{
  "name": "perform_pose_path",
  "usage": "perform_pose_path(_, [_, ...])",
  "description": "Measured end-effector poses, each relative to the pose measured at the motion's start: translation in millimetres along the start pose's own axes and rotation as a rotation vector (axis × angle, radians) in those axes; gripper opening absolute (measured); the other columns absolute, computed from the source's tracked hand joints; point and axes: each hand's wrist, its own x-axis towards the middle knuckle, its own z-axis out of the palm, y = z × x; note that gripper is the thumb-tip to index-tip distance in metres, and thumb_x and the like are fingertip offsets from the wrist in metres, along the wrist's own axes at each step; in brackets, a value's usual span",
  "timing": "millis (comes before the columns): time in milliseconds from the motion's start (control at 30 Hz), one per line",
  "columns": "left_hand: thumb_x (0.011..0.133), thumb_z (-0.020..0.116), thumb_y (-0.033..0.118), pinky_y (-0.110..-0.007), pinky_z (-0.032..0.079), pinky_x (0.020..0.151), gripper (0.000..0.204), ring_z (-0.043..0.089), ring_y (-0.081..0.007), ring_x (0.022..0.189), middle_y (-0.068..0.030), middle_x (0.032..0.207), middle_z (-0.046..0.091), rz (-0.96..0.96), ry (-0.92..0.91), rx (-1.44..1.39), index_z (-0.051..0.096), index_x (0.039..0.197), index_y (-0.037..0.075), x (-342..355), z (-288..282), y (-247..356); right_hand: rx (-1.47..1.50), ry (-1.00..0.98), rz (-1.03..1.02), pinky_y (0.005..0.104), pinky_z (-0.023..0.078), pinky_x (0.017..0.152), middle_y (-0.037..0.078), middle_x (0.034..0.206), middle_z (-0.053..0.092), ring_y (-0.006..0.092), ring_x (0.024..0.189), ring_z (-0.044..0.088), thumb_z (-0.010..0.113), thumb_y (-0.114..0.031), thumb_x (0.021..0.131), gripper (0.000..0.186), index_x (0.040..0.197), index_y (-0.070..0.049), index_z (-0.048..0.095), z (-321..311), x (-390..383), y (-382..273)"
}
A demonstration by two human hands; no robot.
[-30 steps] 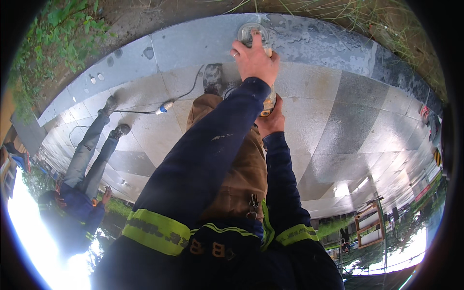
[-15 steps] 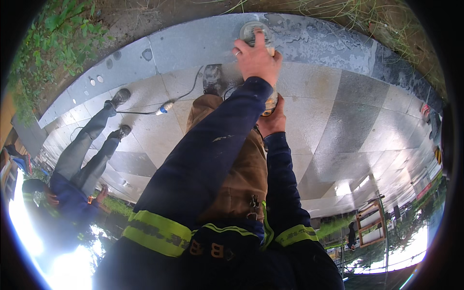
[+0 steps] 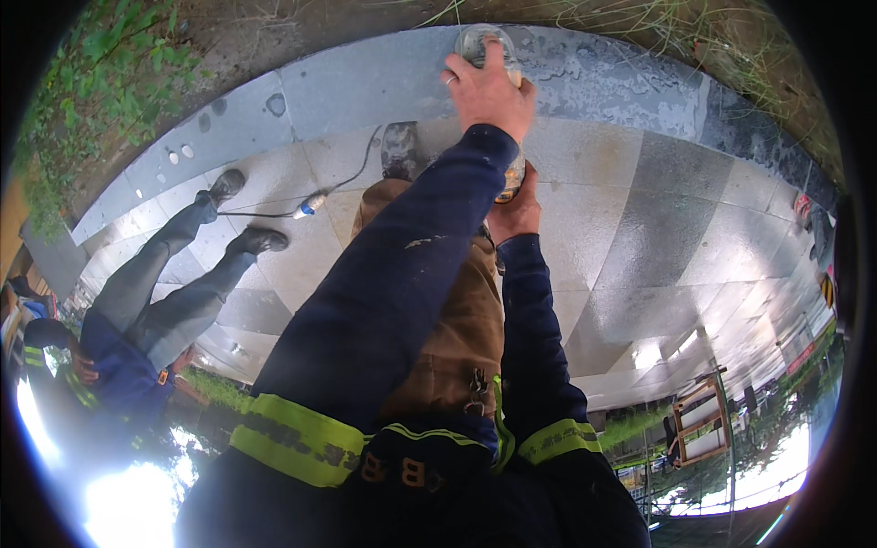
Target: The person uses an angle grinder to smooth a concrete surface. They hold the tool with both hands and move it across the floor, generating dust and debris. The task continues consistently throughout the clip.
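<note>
I hold a power tool (image 3: 513, 180) with yellow and black parts and a clear round head (image 3: 472, 38) over the grey stone edging. My left hand (image 3: 489, 96) grips the tool's front, index finger stretched over the clear head. Behind it, my right hand (image 3: 518, 210) grips the tool's body, which my left arm partly hides. My boot (image 3: 399, 149) stands just left of the tool, below a brown trouser leg. A black cord (image 3: 365, 163) with a blue-and-white connector (image 3: 311, 205) lies on the paving to the left.
Pale and dark grey paving (image 3: 658, 219) meets the curved stone band (image 3: 338, 78), bordered by soil, weeds (image 3: 110, 82) and dry grass. A co-worker (image 3: 155, 301) in dark clothes walks at my left. A wooden frame (image 3: 701, 425) stands in the distance at lower right.
Both my hands and the tool have moved slightly forward along the stone, away from me. The co-worker at left has stepped, with legs and body in a different position.
</note>
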Motion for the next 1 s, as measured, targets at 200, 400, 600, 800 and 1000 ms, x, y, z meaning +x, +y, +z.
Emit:
perform_pose_path(200, [0.073,0.077,0.029,-0.055,0.04,0.094,0.073,0.041,-0.0532,0.105,-0.0293,0.113,0.036,-0.195,-0.117,-0.007,0.044,0.138,0.016,-39,-21,-21,-0.097,-0.088,0.103,0.0489,0.053,0.086,0.026,0.106,0.068,0.0469,0.103,0.063,0.075,-0.012,0.07,0.082,0.14,-0.016,0.033,3,-37,17])
perform_pose_path(400, [0.072,0.078,0.028,-0.054,0.04,0.093,0.076,0.041,-0.0495,0.103,-0.0285,0.114,0.035,-0.259,-0.201,-0.019,0.045,0.139,0.014,-61,-17,-11,-0.167,-0.04,0.123,0.047,0.055,0.083,0.024,0.106,0.069,0.0438,0.101,0.066,0.082,-0.024,0.071,0.083,0.14,-0.016,0.034,-6,-48,32])
perform_pose_path(600, [0.073,0.078,0.028,-0.053,0.041,0.093,0.076,0.041,-0.0482,0.104,-0.0272,0.113,0.036,-0.219,-0.094,-0.009,0.044,0.139,0.014,-54,-23,-27,-0.095,-0.097,0.083,0.0461,0.054,0.084,0.024,0.108,0.068,0.0426,0.103,0.066,0.08,-0.02,0.071,0.082,0.139,-0.015,0.034,8,-45,31])
perform_pose_path(800, [0.074,0.077,0.029,-0.053,0.039,0.094,0.077,0.04,-0.0484,0.102,-0.0287,0.112,0.037,-0.212,-0.123,-0.01,0.043,0.141,0.013,-55,-25,-28,-0.11,-0.09,0.13,0.047,0.054,0.086,0.025,0.108,0.068,0.0447,0.104,0.064,0.073,-0.013,0.073,0.078,0.14,-0.016,0.033,10,-48,27])
perform_pose_path(1000, [0.074,0.078,0.03,-0.056,0.041,0.091,0.078,0.04,-0.0507,0.103,-0.0287,0.112,0.035,-0.199,-0.118,0.026,0.042,0.141,0.015,-58,-30,-35,-0.107,-0.098,0.111,0.0475,0.054,0.085,0.025,0.109,0.068,0.0448,0.104,0.064,0.073,-0.013,0.073,0.079,0.14,-0.016,0.033,16,-54,28])
